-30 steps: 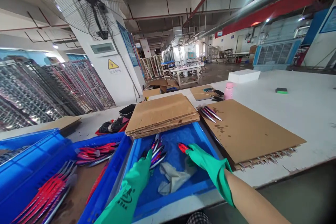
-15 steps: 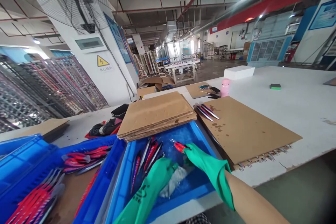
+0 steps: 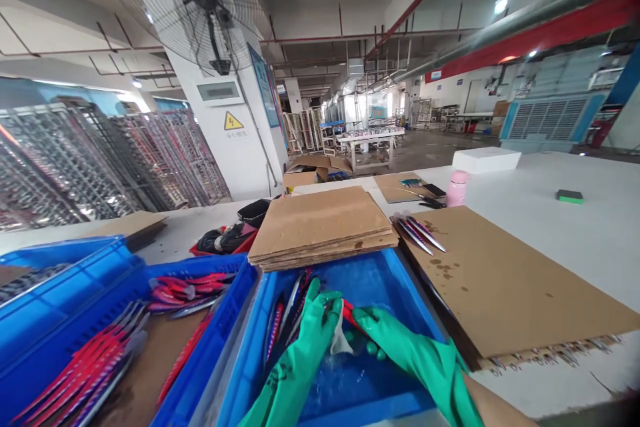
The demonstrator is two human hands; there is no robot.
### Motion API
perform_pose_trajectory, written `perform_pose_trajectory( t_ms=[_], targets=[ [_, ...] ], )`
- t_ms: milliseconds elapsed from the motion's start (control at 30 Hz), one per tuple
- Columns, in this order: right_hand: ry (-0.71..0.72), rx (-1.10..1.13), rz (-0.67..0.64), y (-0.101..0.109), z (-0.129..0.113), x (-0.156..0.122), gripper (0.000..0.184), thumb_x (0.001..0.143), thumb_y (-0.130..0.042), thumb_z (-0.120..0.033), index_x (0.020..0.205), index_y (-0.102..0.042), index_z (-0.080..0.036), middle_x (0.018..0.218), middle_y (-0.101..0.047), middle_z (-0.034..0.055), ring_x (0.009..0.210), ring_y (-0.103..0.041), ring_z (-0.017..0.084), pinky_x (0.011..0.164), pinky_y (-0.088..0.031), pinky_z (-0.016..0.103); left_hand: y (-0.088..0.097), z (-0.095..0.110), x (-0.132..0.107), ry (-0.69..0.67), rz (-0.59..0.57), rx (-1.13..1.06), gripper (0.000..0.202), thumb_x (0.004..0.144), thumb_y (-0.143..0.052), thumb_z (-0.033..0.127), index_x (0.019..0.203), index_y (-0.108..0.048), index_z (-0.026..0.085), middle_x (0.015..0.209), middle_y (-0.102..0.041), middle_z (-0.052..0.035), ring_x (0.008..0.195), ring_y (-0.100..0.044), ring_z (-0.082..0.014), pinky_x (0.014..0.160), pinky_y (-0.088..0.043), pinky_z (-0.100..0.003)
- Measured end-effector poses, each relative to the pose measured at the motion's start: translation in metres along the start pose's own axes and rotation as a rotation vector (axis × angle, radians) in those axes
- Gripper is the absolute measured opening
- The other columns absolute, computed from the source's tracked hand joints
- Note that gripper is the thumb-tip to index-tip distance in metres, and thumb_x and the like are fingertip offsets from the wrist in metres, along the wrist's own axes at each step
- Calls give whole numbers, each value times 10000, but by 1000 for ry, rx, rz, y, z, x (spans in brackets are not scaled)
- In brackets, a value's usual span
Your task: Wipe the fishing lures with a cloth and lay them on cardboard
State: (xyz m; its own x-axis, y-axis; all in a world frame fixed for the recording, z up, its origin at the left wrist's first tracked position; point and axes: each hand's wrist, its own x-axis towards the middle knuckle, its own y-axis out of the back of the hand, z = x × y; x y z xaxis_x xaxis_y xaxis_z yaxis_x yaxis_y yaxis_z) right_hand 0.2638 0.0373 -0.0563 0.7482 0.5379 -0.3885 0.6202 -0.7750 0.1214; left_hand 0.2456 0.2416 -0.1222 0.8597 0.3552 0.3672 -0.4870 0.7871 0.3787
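Both my hands wear green rubber gloves and meet over a blue tub (image 3: 400, 407) of water. My right hand (image 3: 387, 340) grips a red fish-shaped lure (image 3: 350, 312). My left hand (image 3: 315, 327) holds a white cloth (image 3: 341, 341) against that lure. Several more red and silver lures (image 3: 285, 313) lie in the tub to the left of my hands. A stack of cardboard sheets (image 3: 323, 227) rests over the tub's far edge.
A large cardboard sheet (image 3: 510, 287) lies on the white table at right with three lures (image 3: 417, 230) on its far corner. Blue crates (image 3: 75, 320) at left hold several red lures. A pink bottle (image 3: 456, 188), white box and green sponge sit farther back.
My left hand left the lures at the tub's left, picked up the white cloth from the water and brought it to the red lure in my right hand.
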Motion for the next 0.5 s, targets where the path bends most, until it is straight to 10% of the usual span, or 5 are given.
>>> perform_pose_trajectory(
  t_ms=[233, 500],
  targets=[
    [16, -36, -90, -7, 0, -5, 531, 1026, -462, -605, 1366, -580, -214, 1105, -794, 85, 503, -521, 71, 437, -342, 186, 21, -18, 20, 172, 113, -107, 285, 826, -659, 403, 1011, -714, 193, 1107, -765, -139, 1121, -711, -325, 1113, -532, -539],
    [-12, -52, -83, -5, 2, -4, 490, 1052, -446, -538, 1382, -546, -190, 1126, -796, 99, 464, -514, 60, 393, -348, 172, 15, -9, 17, 162, -39, -140, 251, 748, -723, 392, 897, -731, 190, 1196, -755, -157, 1188, -701, -320, 1082, -544, -480]
  ],
)
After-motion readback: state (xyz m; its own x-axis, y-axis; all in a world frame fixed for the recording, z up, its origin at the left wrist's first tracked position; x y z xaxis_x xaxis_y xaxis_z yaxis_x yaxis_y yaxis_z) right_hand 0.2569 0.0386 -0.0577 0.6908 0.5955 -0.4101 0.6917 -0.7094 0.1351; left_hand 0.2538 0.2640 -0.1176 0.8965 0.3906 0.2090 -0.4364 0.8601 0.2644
